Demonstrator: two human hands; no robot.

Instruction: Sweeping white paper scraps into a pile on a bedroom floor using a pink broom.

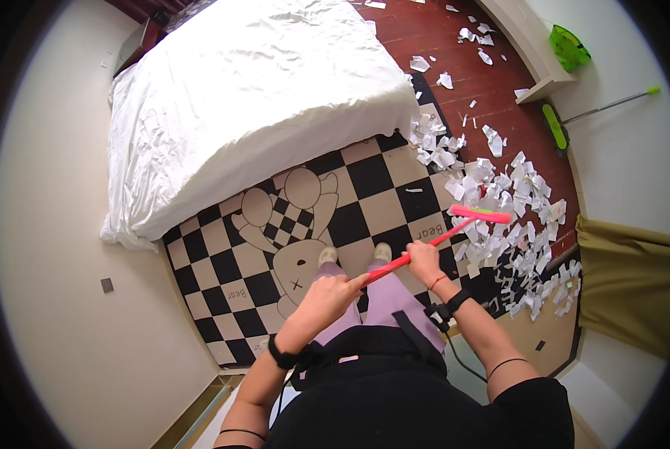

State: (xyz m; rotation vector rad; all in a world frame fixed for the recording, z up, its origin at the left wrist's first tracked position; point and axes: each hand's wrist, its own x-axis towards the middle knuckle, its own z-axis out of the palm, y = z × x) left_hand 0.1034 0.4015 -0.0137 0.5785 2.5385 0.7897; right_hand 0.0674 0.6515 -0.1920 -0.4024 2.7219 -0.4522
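Both my hands are wrapped round the red handle of a broom (447, 234). My left hand (333, 297) grips its upper end, close to my body. Further down the handle, nearer the head, my right hand (423, 262) is closed on it. The pink broom head (482, 215) rests among a wide spread of torn white paper scraps (526, 196), to the right of my feet. The scraps lie partly on the checkered rug (370, 177) and partly on the dark red wood floor (466, 82).
A bed with a white sheet (260, 82) stands ahead. Against the right wall lean a green-headed mop or broom (554, 127) and, higher up, a green basket (568, 49). An olive curtain (625, 277) hangs at the right. More paper scraps (445, 80) lie beside the bed.
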